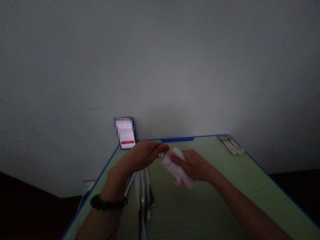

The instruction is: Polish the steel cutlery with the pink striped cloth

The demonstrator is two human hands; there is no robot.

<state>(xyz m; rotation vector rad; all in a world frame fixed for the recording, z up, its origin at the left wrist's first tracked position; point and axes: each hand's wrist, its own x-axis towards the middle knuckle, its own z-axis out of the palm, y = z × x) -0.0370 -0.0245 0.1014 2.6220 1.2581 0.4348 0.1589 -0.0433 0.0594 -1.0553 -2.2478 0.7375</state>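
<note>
My left hand (145,154) is closed around a shiny metal utensil (162,154); only a small part of it shows, so its kind is unclear. My right hand (196,165) grips a crumpled white and pink cloth (176,168), pressed against the utensil's end beside the left fingertips. Beneath my left wrist, several metal table knives (143,196) lie roughly side by side on the green tabletop, their far ends partly hidden by that hand.
A lit phone (127,135) leans on the wall at the table's back left corner. Two forks (229,145) with pale handles lie at the back right. The green table (200,206) has a blue edge and meets the grey wall (190,66). A pale cable (81,200) hangs at left.
</note>
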